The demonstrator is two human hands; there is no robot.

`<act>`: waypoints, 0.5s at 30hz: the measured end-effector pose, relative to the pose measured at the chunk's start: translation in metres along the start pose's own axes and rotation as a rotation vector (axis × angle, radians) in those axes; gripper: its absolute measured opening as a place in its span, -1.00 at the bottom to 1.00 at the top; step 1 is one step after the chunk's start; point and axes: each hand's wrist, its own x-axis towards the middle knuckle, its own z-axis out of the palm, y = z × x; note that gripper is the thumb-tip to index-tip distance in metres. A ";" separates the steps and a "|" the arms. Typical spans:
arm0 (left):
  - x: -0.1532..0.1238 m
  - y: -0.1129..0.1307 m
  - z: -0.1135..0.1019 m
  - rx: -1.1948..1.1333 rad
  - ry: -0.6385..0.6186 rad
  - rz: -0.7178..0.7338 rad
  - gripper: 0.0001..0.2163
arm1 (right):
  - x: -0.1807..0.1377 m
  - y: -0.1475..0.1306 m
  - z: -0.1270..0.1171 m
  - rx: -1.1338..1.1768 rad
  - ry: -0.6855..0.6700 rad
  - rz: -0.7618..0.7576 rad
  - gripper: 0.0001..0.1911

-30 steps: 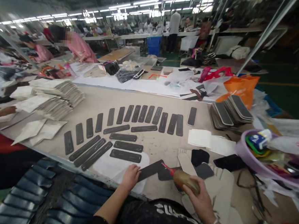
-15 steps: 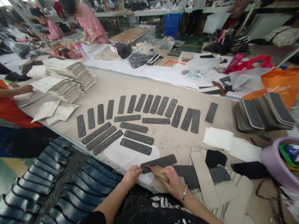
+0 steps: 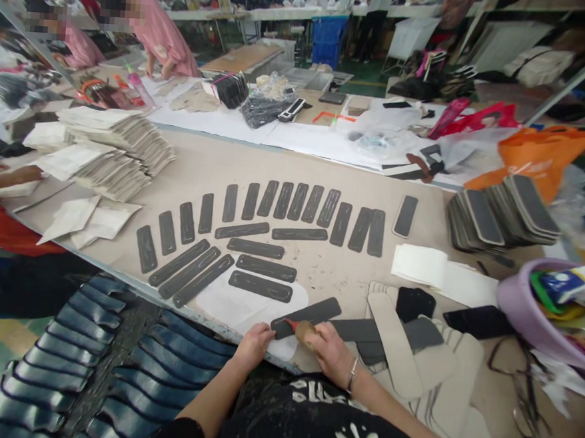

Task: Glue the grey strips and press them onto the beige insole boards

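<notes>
My left hand has its fingertips pinched on the near left end of a dark grey strip with rounded corners. In my right hand is a brownish glue bottle with a red nozzle, tilted so that the nozzle is over the strip's left part; whether it touches cannot be made out. Beyond my hands, several similar dark strips with shiny wet-looking lines lie in an arc and in rows. A white sheet lies partly under some of them. To the right are loose beige pieces.
Stacked pale pieces stand at the left, near another person's arm. On the right are stacked dark panels, a white strip roll, a black phone, a purple basin and eyeglasses. Dark blue glossy pieces hang below the table edge.
The view has shifted slightly. The glue bottle is tipped more steeply, and its nozzle sits a little farther right along the strip. My left hand still pinches the strip's end.
</notes>
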 end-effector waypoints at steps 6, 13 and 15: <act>0.000 -0.001 0.001 -0.042 0.041 0.022 -0.74 | -0.022 0.014 -0.027 -0.067 0.111 0.068 -0.62; 0.002 0.004 -0.002 -0.077 0.067 -0.001 -0.72 | -0.049 0.039 -0.050 -0.155 0.222 0.172 -0.59; 0.002 0.005 -0.002 -0.089 0.071 -0.006 -0.72 | -0.053 0.044 -0.054 -0.170 0.249 0.193 -0.62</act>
